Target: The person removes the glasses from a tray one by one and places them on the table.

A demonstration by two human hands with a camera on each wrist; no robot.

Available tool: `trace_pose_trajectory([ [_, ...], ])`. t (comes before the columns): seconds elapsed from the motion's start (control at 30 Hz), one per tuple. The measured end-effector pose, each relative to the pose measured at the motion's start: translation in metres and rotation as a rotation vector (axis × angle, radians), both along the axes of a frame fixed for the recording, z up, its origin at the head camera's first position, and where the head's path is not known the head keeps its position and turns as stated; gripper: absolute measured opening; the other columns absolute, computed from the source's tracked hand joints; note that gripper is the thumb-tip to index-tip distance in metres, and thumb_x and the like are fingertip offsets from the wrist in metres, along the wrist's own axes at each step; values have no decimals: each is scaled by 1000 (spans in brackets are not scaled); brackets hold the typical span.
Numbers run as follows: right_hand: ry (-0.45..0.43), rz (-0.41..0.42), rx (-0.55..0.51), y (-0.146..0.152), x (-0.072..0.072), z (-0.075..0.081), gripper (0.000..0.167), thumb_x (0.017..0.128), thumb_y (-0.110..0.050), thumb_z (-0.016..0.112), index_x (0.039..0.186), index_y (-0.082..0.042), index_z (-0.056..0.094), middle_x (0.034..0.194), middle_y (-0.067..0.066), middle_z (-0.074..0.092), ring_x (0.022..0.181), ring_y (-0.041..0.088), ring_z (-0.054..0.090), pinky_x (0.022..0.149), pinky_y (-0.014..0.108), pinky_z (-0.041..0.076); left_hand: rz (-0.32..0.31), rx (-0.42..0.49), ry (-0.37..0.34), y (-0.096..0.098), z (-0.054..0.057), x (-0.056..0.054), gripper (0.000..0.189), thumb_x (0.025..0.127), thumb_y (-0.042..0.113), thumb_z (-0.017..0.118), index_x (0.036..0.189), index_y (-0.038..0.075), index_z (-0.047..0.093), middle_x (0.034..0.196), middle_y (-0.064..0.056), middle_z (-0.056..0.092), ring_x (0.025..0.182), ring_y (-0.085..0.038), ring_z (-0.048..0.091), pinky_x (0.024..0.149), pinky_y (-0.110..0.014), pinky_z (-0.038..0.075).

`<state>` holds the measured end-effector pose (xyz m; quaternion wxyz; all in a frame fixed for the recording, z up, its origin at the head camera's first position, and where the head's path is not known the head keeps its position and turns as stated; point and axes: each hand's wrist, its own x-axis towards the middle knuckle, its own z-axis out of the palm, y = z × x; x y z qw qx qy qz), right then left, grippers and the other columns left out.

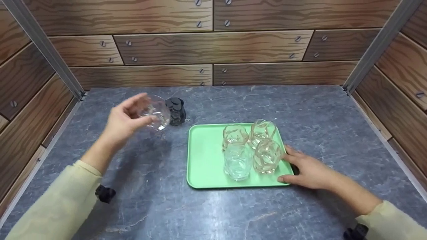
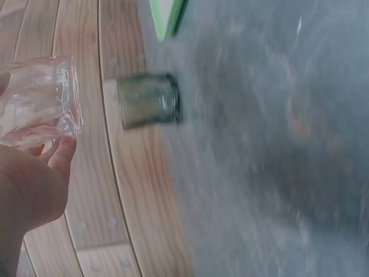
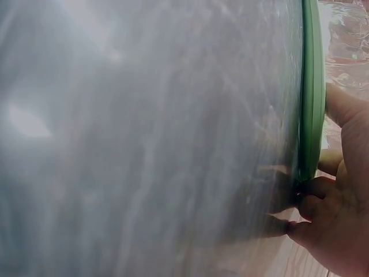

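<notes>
My left hand (image 1: 125,115) holds a clear drinking glass (image 1: 156,113) off the table, thumb on one side and fingers on the other. In the left wrist view the same glass (image 2: 43,101) looks faintly pink and faceted. Just right of it in the head view, a dark glass (image 1: 175,111) stands on the table. My right hand (image 1: 308,168) grips the right edge of a green tray (image 1: 205,160), its thumb near the front corner. Several clear glasses stand on the tray's right half, among them a bluish-looking glass (image 1: 238,163) at the front and a pinkish glass (image 1: 267,156) beside the right hand.
The grey marbled table (image 1: 213,213) is bounded by wood-patterned panels (image 1: 213,46) at the back and both sides. Metal posts (image 1: 50,53) rise at the back corners. The tray's left half is bare.
</notes>
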<state>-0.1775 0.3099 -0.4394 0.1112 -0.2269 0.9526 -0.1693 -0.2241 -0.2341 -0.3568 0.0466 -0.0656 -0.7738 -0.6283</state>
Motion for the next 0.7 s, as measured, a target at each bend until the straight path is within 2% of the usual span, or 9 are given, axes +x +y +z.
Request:
trace_pose_trajectory([
  [0.1, 1, 2, -7, 1, 1, 0, 98, 91, -71, 70, 152, 3, 54, 166, 32, 30, 149, 57, 31, 116, 73, 31, 43, 0, 23, -12, 1, -11, 78, 86, 5, 89, 155, 11, 53, 150, -14, 61, 126, -26, 65, 91, -27, 60],
  [0.3, -4, 6, -7, 1, 0, 0, 98, 91, -72, 70, 152, 3, 54, 166, 32, 29, 149, 56, 31, 117, 72, 31, 111, -34, 33, -31, -3, -31, 75, 89, 7, 86, 156, 10, 52, 152, -14, 59, 126, -22, 62, 90, -20, 58],
  [0.5, -35, 4, -5, 1, -1, 1, 99, 90, -74, 68, 151, 2, 55, 167, 32, 28, 150, 57, 30, 117, 73, 30, 152, -42, -6, -42, -17, -49, 79, 91, 11, 86, 160, 12, 48, 157, -11, 55, 135, -27, 56, 91, -17, 55],
  [0.7, -29, 2, -12, 1, -2, 0, 99, 90, -74, 69, 152, 1, 55, 167, 32, 29, 150, 57, 30, 117, 73, 30, 188, -50, -22, -43, -32, -65, 80, 92, 11, 84, 162, 11, 45, 158, -12, 54, 130, -26, 57, 93, -18, 51],
])
